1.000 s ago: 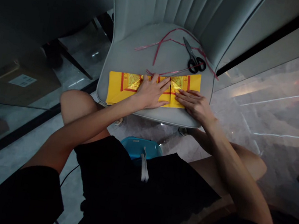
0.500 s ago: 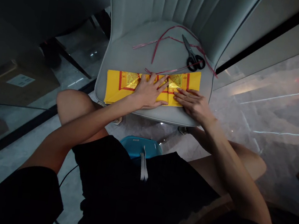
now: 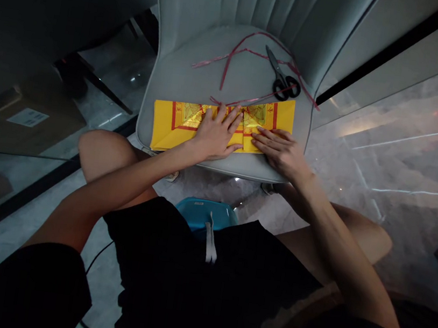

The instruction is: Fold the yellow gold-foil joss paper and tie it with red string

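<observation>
One grey chair [image 3: 177, 74] with a ribbed back faces the seated person, its seat just beyond the parted knees. Black shorts [image 3: 192, 296] cover the lap. Off to the left, behind what looks like a glass panel, sits a brown cardboard box [image 3: 59, 125].

A long strip of yellow paper [image 3: 181, 130], printed in red and gold, lies across the front of the chair's seat, near its edge. It seems to be layered at its left end, and an upright crease or edge shows between the two hands.

The left hand [image 3: 215, 133] rests palm down over the middle of the paper, its fingers spread apart. The right hand [image 3: 281, 152] lies on the right part, its fingers close together and stretched over the printed face; its thumb is hidden, so I cannot tell whether it pinches the paper.

Below the seat, between the thighs, shows a blue item [image 3: 204, 213] with rounded corners, partly covered by the shorts. Beyond the paper, pink ribbons [image 3: 228, 65] curl over the seat. Scissors [image 3: 280, 76] with black handles lie among them, towards the right, blades pointing to the backrest. A white drawstring [image 3: 210, 244] hangs from the shorts. A pale label [image 3: 28, 117] is on the box.
</observation>
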Demonstrator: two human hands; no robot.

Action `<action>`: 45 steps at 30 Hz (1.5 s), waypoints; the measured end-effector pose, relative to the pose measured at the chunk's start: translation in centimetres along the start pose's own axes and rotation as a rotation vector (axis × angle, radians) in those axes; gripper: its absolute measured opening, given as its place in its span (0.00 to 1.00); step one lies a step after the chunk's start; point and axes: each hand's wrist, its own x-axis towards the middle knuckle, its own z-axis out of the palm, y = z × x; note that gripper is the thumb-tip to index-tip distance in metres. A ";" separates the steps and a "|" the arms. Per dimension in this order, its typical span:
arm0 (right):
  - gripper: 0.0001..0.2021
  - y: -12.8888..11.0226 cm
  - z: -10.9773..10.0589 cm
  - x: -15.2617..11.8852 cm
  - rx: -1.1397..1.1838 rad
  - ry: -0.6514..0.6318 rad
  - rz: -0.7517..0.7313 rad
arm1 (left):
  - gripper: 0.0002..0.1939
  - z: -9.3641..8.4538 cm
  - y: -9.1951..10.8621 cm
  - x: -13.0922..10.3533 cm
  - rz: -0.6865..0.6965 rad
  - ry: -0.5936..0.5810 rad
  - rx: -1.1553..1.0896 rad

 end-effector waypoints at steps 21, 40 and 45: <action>0.23 0.6 0.2 -0.4 -0.054 -0.014 -0.134 | 0.42 0.6 -0.3 0.1 0.019 0.057 -0.044; 0.23 0.8 0.5 -0.4 -0.046 -0.010 -0.156 | 0.37 0.7 0.4 0.5 -0.042 0.122 -0.148; 0.23 0.5 0.5 -0.5 -0.052 -0.005 -0.109 | 0.38 2.2 -0.1 1.2 0.072 0.177 -0.207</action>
